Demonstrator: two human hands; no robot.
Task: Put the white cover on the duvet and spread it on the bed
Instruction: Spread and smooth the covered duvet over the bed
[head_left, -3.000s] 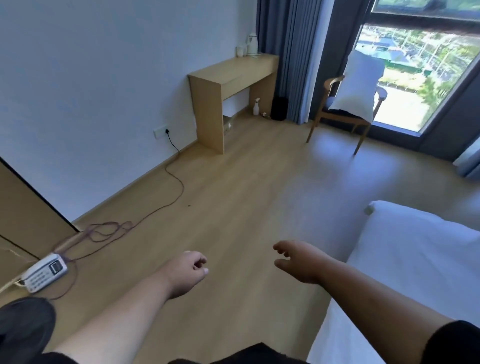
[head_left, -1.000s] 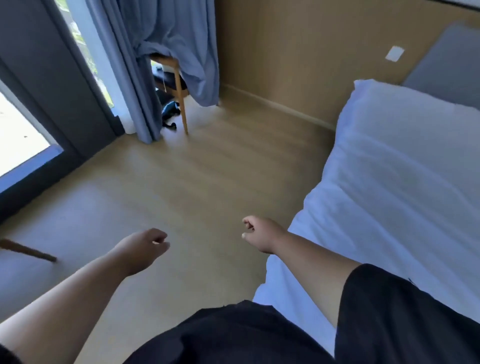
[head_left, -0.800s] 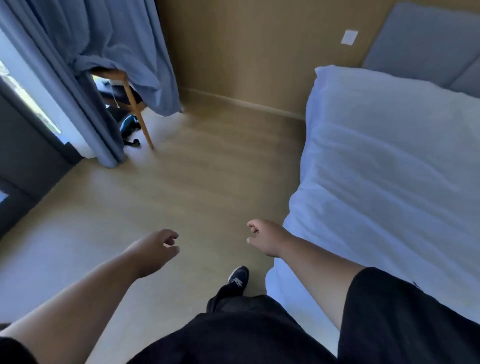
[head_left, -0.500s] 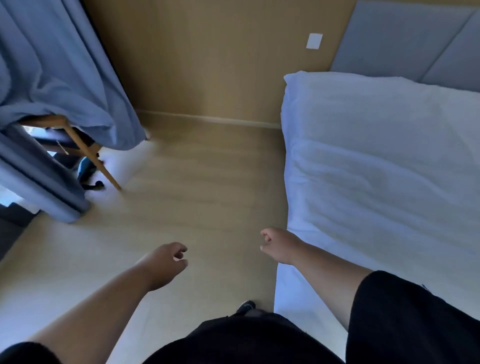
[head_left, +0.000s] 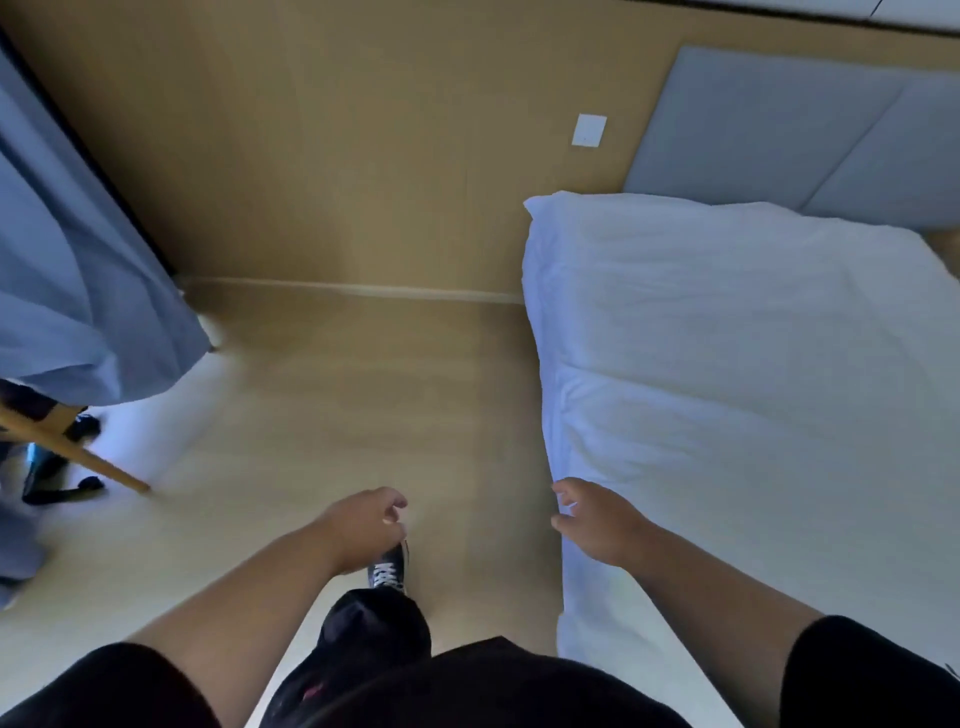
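- The bed (head_left: 753, 395) fills the right side of the view, its head end against a grey padded headboard (head_left: 789, 130) on the tan wall (head_left: 363, 145).
- A white duvet (head_left: 727, 364) lies spread over the bed, wrinkled, its left edge hanging down the bed's left side toward the wooden floor (head_left: 337, 415) (whether a cover is on it cannot be told).
- The right hand (head_left: 597, 519) reaches out at the bed's left edge, fingers loosely curled, holding nothing that shows; its fingertips sit just beside the hanging cloth, and contact cannot be told.
- The left hand (head_left: 363, 525) hangs over the floor, well apart from the bed, fingers loosely curled and empty.
- Below the left hand, a black shoe (head_left: 389, 566) with white laces stands on the floor.
- A white wall plate (head_left: 589, 130) sits on the wall left of the headboard.
- At the left edge a blue curtain (head_left: 78, 291) drapes over a wooden chair leg (head_left: 78, 457).
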